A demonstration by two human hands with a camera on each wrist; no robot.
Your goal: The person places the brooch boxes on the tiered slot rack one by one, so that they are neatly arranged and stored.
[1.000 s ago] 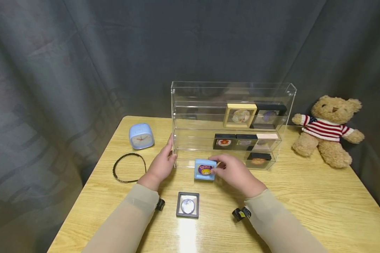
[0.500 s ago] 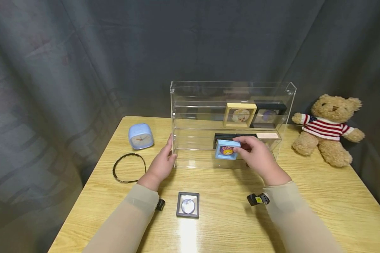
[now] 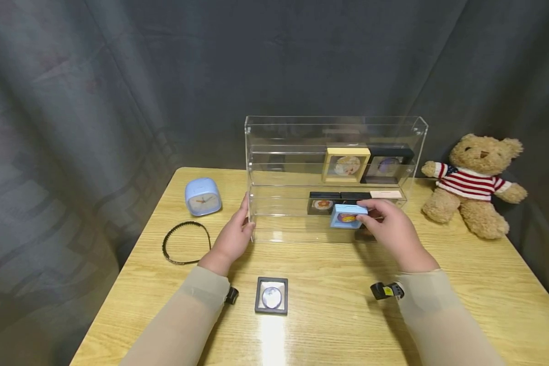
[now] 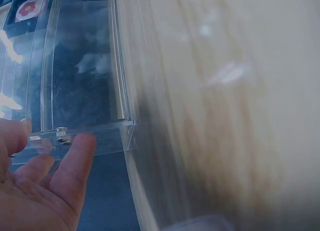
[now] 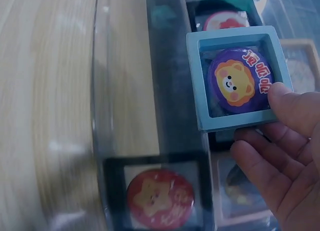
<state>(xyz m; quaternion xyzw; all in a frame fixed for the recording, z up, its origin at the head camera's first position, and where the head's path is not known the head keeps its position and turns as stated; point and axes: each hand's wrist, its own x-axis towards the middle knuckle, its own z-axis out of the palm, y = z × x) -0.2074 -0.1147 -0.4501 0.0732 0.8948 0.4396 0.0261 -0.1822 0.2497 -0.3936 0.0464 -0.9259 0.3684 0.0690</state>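
Note:
My right hand [image 3: 391, 231] pinches a light blue square display frame [image 3: 347, 217] by its right side, thumb in front. A purple badge with a yellow cartoon lion [image 5: 237, 81] is inside the frame. The blue frame is held up before the lower tiers of a clear acrylic display rack [image 3: 293, 202], overlapping the black frames there. At the rack's left end, my left hand [image 3: 231, 236] grips the side panel, its thumb at the front edge and fingers along the outer side. Below the blue frame in the right wrist view, a black frame with a red star badge [image 5: 160, 198] sits in the bottom tier.
On the rack's upper tier stand a yellow frame [image 3: 346, 165] and a black frame [image 3: 387, 166]. Another black frame [image 3: 272, 296] lies on the table in front. A blue clock [image 3: 203, 197] and black headband [image 3: 169, 239] are at left, a teddy bear [image 3: 476, 185] at right.
My right hand has lifted the blue frame from near the bottom tier and carried it up and to the right. My left hand has stayed at the rack's left side.

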